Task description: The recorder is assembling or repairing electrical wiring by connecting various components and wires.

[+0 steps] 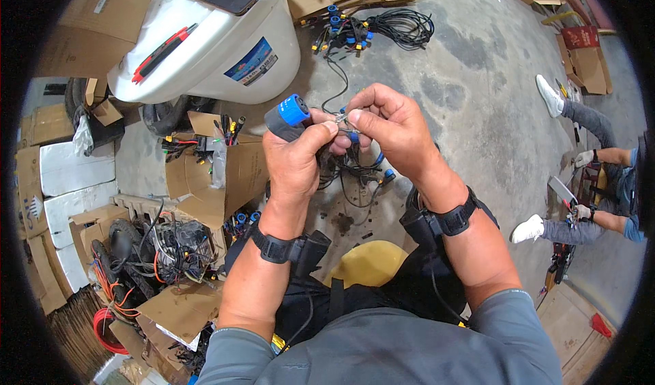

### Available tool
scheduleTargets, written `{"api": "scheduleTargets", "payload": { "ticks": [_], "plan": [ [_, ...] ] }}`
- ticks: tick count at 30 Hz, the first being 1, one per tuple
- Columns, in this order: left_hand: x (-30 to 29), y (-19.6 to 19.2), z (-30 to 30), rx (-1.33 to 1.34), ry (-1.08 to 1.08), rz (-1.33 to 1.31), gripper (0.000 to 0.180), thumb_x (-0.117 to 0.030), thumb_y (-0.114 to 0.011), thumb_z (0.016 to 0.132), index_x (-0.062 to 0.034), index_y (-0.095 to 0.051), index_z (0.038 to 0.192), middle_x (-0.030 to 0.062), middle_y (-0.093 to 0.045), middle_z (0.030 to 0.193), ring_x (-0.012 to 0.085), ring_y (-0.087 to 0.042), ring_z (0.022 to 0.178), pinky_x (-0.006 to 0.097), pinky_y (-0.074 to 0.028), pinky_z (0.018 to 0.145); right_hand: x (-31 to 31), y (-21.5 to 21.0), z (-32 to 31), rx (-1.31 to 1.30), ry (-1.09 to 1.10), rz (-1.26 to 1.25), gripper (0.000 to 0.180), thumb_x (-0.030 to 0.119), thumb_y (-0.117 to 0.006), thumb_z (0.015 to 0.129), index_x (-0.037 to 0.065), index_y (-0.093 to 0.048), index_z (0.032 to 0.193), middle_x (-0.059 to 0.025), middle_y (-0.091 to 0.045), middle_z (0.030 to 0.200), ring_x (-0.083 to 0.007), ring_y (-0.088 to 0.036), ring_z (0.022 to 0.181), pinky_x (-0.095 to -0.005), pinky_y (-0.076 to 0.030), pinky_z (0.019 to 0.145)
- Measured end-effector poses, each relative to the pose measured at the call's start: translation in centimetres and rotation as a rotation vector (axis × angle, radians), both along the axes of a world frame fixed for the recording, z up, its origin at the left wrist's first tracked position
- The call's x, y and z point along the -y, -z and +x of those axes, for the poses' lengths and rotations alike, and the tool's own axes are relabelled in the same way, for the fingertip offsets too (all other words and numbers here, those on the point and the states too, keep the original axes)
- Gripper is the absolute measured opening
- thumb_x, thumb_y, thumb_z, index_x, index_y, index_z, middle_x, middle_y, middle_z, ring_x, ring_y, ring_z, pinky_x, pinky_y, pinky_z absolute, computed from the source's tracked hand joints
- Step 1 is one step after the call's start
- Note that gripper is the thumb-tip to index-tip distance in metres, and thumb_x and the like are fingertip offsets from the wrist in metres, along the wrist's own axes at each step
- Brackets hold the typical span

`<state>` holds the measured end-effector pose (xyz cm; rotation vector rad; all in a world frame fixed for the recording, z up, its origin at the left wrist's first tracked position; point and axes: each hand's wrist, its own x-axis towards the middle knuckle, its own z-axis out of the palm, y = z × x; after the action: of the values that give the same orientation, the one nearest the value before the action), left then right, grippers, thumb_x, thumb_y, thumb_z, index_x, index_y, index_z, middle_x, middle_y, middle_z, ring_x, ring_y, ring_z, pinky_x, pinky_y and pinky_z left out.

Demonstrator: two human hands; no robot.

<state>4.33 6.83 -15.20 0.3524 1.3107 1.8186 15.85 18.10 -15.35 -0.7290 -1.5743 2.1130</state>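
Both hands around blue-capped grey connector

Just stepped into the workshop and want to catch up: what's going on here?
A seated person is working on a black wire harness. The left hand holds its black cylindrical connector with a blue cap, while the right hand pinches a small metal piece at the wire ends. A pile of similar black cables with blue connectors lies on the concrete floor ahead. Another person sits to the right.
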Motion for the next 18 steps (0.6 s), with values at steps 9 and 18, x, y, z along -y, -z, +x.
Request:
{"api": "scheduleTargets", "payload": {
  "ticks": [9, 18],
  "plan": [
    [0.2, 0.3, -0.5, 0.167, 0.061, 0.063, 0.010, -0.002, -0.062, 0.080, 0.0042, -0.063, 0.087, 0.0112, -0.067, 0.077, 0.0186, -0.066, 0.065, 0.030, -0.056, 0.062, 0.2, 0.3, 0.3, 0.011, 0.024, 0.243, 0.008, 0.008, -0.060, 0.088, 0.002, -0.062, 0.093, 0.0008, -0.061, 0.075, -0.0054, -0.053, 0.068, -0.0230, -0.044, 0.061],
    [0.4, 0.3, -1.4, 0.080, 0.187, -0.135, 0.014, -0.007, -0.067, 0.080, 0.0023, -0.063, 0.090, 0.0108, -0.066, 0.073, 0.0180, -0.064, 0.060, 0.030, -0.053, 0.055, -0.2, 0.1, 0.5, 0.026, 0.034, 0.226, 0.007, 0.006, -0.061, 0.087, 0.002, -0.062, 0.093, 0.0015, -0.060, 0.079, -0.0053, -0.051, 0.072, -0.0226, -0.044, 0.065]
  ]
}}
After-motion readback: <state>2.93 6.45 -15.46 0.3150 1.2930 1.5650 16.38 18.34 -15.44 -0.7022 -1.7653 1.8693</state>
